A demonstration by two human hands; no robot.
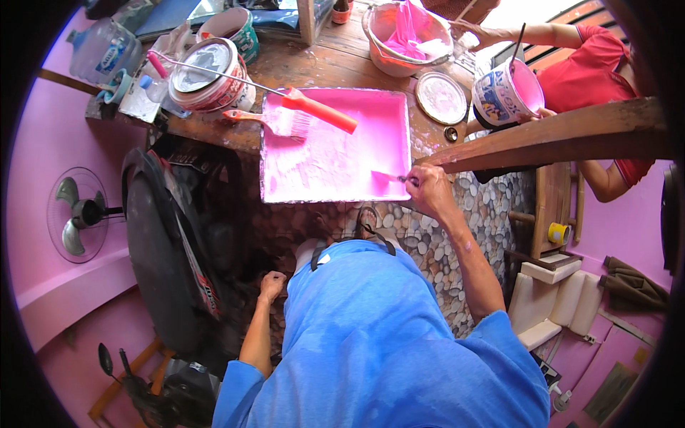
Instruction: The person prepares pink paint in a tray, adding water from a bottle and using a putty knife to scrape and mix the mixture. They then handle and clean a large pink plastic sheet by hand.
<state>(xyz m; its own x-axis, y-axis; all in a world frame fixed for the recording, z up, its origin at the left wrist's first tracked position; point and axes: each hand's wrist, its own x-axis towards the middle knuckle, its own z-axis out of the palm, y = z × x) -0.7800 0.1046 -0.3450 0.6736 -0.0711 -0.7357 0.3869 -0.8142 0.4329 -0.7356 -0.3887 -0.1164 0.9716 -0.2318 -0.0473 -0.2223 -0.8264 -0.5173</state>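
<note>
My right hand [431, 191] is closed around the dark handle of a small flat tool [389, 177] with a flared, pink-coated end. Whether that end is a blade or bristles I cannot tell. It dips into the near right corner of a shallow rectangular paint tray [335, 196] coated in pink. A wide paintbrush [287, 123] with pink-stained bristles lies at the tray's far left. Beside it, a paint roller [320, 110] with an orange-red handle and a long metal rod rests over the rim. My left hand [272, 285] hangs by my left side, fingers curled, with nothing visible in it.
On the wooden table [325, 68] stand a lidded paint bucket [207, 75], a basin [407, 64] with pink plastic and a round lid [441, 98]. A person in red [585, 68] holds a pink paint bucket [508, 93] behind a wooden beam [556, 135]. A motorbike [168, 242] stands left.
</note>
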